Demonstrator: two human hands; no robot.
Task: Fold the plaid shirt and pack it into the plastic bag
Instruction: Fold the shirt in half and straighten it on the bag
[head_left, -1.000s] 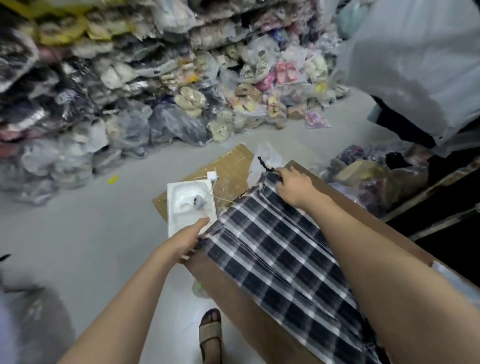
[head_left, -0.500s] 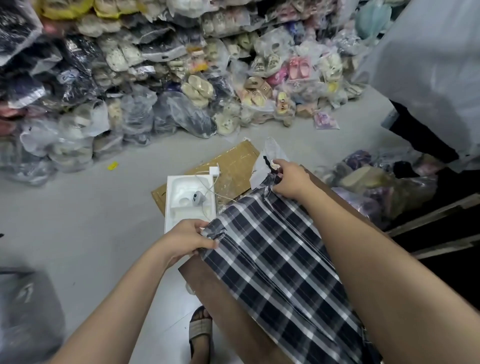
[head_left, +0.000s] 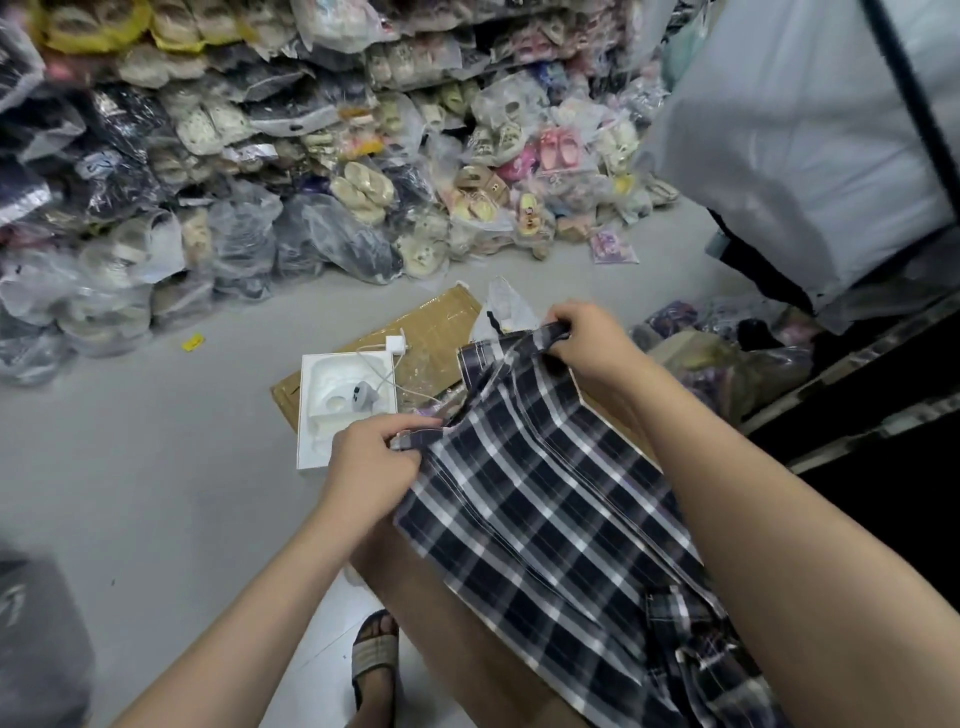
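Observation:
The plaid shirt (head_left: 550, 514), dark navy with white checks, lies stretched over a brown cardboard box (head_left: 457, 634) in front of me. My left hand (head_left: 371, 462) pinches its near-left corner. My right hand (head_left: 592, 345) grips the far edge, which is raised off the box and bunched between the fingers. A crumpled clear plastic bag (head_left: 506, 312) sits just beyond the shirt's far edge, partly hidden by it.
A white foam tray (head_left: 337, 410) with a charger and cable rests on flat cardboard (head_left: 421, 338) left of the shirt. Bagged shoes (head_left: 363, 182) are heaped along the back. A big grey sack (head_left: 795, 140) hangs at right. My sandalled foot (head_left: 375, 660) stands on the grey floor.
Both hands have closed tighter on the shirt and lifted its far edge off the box, folding it back toward me. The head camera has tilted a little.

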